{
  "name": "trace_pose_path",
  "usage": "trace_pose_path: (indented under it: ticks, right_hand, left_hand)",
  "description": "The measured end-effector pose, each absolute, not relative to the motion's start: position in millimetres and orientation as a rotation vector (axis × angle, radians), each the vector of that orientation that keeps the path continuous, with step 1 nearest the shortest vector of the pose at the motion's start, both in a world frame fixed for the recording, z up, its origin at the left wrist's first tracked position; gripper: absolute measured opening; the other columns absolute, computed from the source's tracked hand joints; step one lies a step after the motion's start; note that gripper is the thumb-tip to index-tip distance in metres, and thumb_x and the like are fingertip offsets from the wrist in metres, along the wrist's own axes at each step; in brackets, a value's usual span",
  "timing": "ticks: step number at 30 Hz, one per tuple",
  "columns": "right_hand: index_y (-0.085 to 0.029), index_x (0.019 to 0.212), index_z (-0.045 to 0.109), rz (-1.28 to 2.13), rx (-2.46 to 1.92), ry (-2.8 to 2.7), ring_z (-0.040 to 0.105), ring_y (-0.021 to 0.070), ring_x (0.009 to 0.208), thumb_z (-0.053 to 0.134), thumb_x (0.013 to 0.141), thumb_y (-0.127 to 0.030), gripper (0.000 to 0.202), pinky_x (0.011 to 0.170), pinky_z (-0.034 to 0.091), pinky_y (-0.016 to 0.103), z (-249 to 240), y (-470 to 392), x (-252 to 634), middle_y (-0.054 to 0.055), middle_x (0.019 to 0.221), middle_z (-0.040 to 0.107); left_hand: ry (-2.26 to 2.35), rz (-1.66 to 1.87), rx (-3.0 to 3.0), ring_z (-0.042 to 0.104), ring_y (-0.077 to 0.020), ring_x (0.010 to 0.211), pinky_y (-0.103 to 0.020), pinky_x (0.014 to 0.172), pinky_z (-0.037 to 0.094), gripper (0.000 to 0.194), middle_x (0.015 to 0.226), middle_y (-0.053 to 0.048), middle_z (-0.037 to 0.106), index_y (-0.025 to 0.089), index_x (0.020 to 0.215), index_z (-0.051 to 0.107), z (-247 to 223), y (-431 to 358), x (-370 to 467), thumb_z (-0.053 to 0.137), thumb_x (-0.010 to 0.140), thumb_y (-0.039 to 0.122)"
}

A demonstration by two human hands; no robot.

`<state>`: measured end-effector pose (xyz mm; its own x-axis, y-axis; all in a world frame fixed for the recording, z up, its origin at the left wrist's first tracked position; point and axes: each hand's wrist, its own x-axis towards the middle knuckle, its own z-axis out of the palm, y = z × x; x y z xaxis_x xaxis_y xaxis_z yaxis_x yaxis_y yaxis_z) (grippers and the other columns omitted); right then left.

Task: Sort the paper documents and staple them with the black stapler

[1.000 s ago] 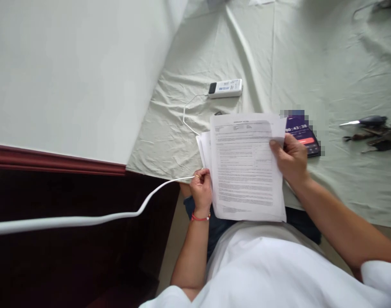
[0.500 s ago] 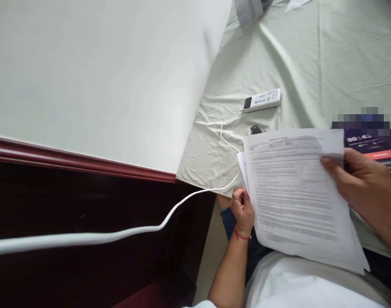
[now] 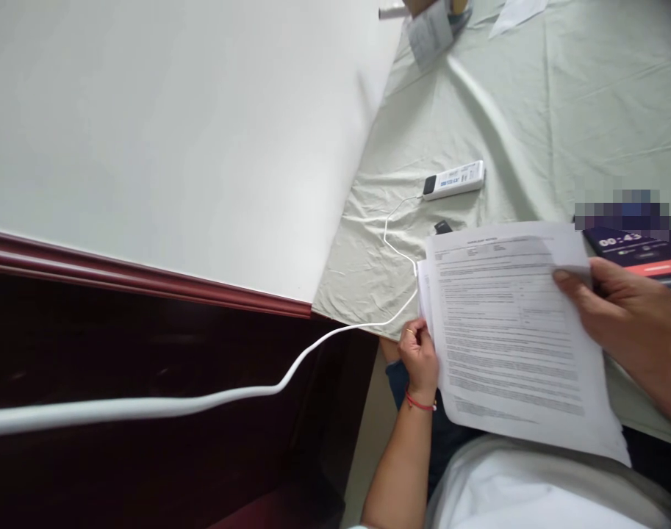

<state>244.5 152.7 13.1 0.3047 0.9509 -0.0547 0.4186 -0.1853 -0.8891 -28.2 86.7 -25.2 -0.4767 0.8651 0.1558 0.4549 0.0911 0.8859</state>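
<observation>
Several printed sheets of paper (image 3: 508, 330) are held up above my lap, with the top page's dense text and small table facing me. My right hand (image 3: 630, 312) grips their right edge, thumb lying on the front and fingers behind. At the left edge, my left hand (image 3: 420, 356) is closed on the sheets, its fingers curled and partly hidden; a ring and a red bracelet show on it. Another page peeks out behind the top one on the left. Beyond the papers, a white power bank (image 3: 455, 180) lies on the cloth.
A white cable (image 3: 247, 391) runs from the power bank past the sheets toward the lower left. A small black object (image 3: 442, 227) and a phone (image 3: 633, 246) lie on the pale green cloth (image 3: 589, 110). On the left stands a white wall (image 3: 175, 147) with dark red trim (image 3: 148, 275).
The view has shifted slightly, so things sit a little lower and further right. The sheets behind lie closer in line with the top page. Both hands keep their hold.
</observation>
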Motion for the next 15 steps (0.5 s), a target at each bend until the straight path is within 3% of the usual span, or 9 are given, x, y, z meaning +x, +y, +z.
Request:
trace_pose_path:
  ticks: [7, 11, 15]
  right_hand:
    - [-0.030, 0.073, 0.062, 0.833, -1.766, -1.284, 0.056, 0.0233, 0.059, 0.058, 0.075, -0.054, 0.024, 0.064, 0.042, 0.040, 14.8, 154.9, 242.8, 0.004, 0.062, 0.060]
    - [-0.031, 0.078, 0.066, 0.840, -1.692, -1.327, 0.060, 0.0257, 0.058, 0.060, 0.077, -0.062, 0.031, 0.063, 0.042, 0.041, 13.1, 153.1, 240.6, 0.005, 0.060, 0.062]
    - [-0.029, 0.082, 0.066, 0.835, -1.634, -1.397, 0.063, 0.0261, 0.062, 0.049, 0.084, -0.068, 0.043, 0.065, 0.044, 0.039, 8.2, 152.0, 240.5, 0.004, 0.065, 0.065]
  left_hand:
    - [1.774, 1.350, 1.204, 0.071, -0.0242, 0.097, -0.037, 0.090, 0.055, 0.029, 0.103, -0.013, 0.075, 0.019, 0.106, 0.069, -26.4, 82.7, -24.5, 0.051, 0.102, 0.042]
    - [1.667, 1.354, 1.176, 0.072, -0.0262, 0.110, -0.040, 0.099, 0.055, 0.049, 0.123, -0.019, 0.071, 0.018, 0.126, 0.056, -25.4, 85.8, -17.6, 0.073, 0.092, 0.049]
    - [1.544, 1.430, 0.962, 0.073, -0.0261, 0.110, -0.041, 0.101, 0.055, 0.079, 0.121, -0.016, 0.073, 0.019, 0.141, 0.042, -14.7, 84.2, -11.3, 0.086, 0.082, 0.049]
